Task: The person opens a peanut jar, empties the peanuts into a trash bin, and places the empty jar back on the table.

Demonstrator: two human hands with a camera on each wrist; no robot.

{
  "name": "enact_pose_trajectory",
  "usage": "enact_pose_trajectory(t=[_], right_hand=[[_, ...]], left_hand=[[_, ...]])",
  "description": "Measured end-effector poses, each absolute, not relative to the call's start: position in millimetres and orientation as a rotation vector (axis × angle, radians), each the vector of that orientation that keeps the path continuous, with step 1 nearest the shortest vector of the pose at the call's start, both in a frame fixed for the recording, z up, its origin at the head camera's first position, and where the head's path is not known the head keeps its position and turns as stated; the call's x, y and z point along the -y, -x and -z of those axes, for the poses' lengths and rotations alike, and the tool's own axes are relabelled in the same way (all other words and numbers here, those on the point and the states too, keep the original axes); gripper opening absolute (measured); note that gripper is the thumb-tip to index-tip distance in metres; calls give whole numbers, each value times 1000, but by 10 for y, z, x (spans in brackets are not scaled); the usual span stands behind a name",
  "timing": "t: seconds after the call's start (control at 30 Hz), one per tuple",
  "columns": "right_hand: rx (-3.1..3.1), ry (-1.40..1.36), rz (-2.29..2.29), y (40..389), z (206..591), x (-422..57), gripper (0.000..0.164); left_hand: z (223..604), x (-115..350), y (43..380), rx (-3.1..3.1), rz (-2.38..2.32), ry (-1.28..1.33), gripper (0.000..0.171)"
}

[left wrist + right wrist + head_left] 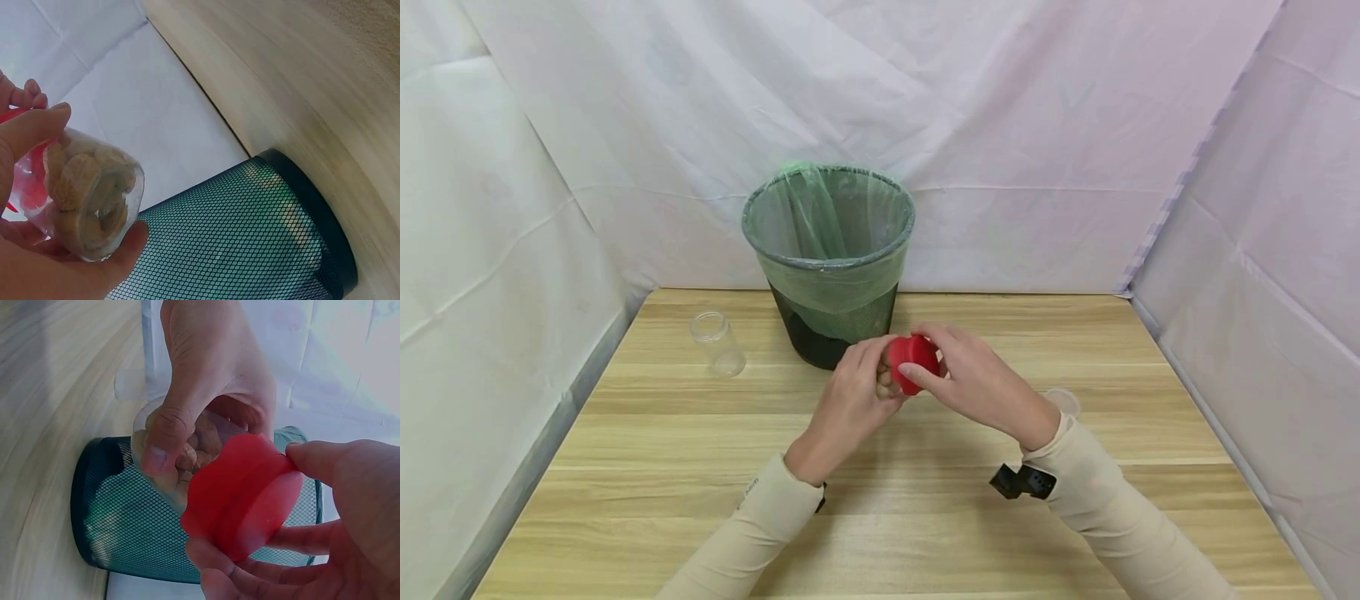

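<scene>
My left hand (pixel 850 392) grips a clear plastic jar (pixel 103 200) that is tilted on its side above the table. Inside it are several tan, rounded pieces (pixel 187 456), possibly nuts or small biscuits. At the jar's mouth end sits a red lid (pixel 913 364) with a wavy edge. My right hand (pixel 973 375) holds this lid, thumb on one side and fingers on the other. In the right wrist view the lid covers the jar's mouth, so I cannot tell whether it is still fastened.
A black mesh bin (pixel 838 312) lined with a green bag stands behind the hands. To its left is an uncovered clear jar (pixel 718 346). Beside my right wrist lies a clear round lid (pixel 1063 402), partly hidden by the sleeve. White sheets (pixel 1037 125) enclose the wooden table (pixel 647 475).
</scene>
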State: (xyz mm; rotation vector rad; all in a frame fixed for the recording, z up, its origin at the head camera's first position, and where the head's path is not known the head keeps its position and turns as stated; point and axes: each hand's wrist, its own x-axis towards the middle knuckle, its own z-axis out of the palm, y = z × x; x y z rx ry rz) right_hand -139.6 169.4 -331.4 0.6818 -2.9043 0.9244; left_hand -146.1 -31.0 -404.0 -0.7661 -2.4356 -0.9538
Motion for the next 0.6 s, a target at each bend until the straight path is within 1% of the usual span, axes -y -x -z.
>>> enact_pose_trajectory(t=[0.23,0.47,0.53,0.6], right_hand=[[2862,-782,-833,1378,3303,-1709,50],[2768,-988,-763,1379,3273,-1745,59],[2780,-981,-779,1385,3264,-1746,62],[2831,-915,-851,1394,3256,-1747,64]], left_hand=[[4039,327,1458,2490,1017,771,72],[4042,335,1465,2501,1039,763,72],[4037,330,1466,2489,1037,761,71],[4037,327,1466,2482,1041,754,70]])
